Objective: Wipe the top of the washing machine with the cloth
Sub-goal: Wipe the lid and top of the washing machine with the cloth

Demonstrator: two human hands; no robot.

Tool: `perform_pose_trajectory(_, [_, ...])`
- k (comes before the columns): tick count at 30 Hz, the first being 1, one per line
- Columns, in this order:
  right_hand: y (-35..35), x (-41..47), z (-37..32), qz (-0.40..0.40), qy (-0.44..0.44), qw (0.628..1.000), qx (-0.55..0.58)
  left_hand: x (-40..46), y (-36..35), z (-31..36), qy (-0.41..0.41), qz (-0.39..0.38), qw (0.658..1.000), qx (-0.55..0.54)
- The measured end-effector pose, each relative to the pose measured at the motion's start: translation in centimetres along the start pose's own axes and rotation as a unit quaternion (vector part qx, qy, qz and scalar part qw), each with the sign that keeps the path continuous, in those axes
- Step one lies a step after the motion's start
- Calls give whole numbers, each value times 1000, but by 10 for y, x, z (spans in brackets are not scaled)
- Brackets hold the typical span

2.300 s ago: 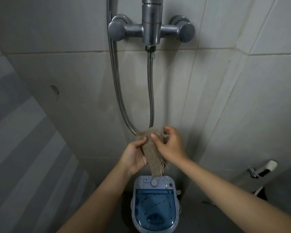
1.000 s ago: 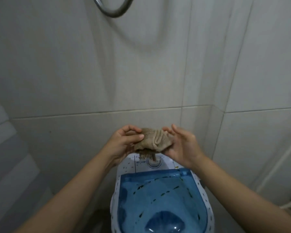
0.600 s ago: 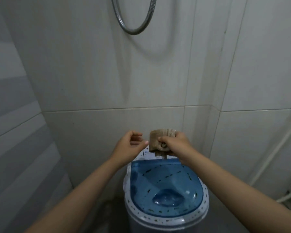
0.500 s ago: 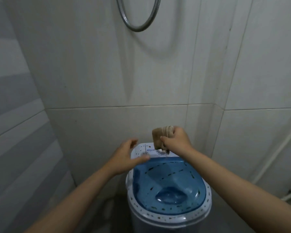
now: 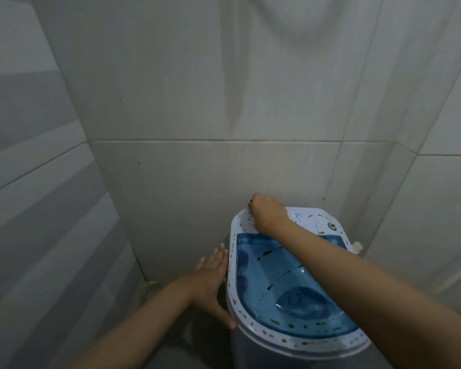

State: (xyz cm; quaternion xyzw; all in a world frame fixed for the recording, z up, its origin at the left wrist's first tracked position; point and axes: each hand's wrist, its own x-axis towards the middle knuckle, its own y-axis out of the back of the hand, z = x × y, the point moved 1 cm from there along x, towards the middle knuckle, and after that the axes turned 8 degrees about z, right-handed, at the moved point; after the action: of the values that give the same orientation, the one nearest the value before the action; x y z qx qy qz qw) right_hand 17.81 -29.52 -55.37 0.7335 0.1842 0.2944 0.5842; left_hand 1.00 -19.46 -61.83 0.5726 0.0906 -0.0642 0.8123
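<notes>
Head view: the right hand (image 5: pixel 268 217) is fisted at the far left corner of the washing machine (image 5: pixel 290 286) top, against the wall; the cloth is all but hidden beneath it, presumably bunched inside. The left hand (image 5: pixel 210 283) lies flat and empty against the machine's left side. To wipe well, press down and sweep along the white rim, then across the blue lid (image 5: pixel 285 283), bracing with the left.

Both forearms are bare, no sleeves, rings or watch showing.
</notes>
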Motion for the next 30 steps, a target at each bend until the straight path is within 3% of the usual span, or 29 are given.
perform_pose_trajectory(10, [-10,-38,-22,-47,159,986,-27,3,-7,-3,-22,44,999,-9])
perform_pose_trajectory(20, [7,-101,-23,-107,227,968,12,2,-15,-9,-40,76,995,-47])
perform_pose_trajectory(30, [1,-147,-20,-87,289,951,66,0,-15,-6,-39,84,994,-56])
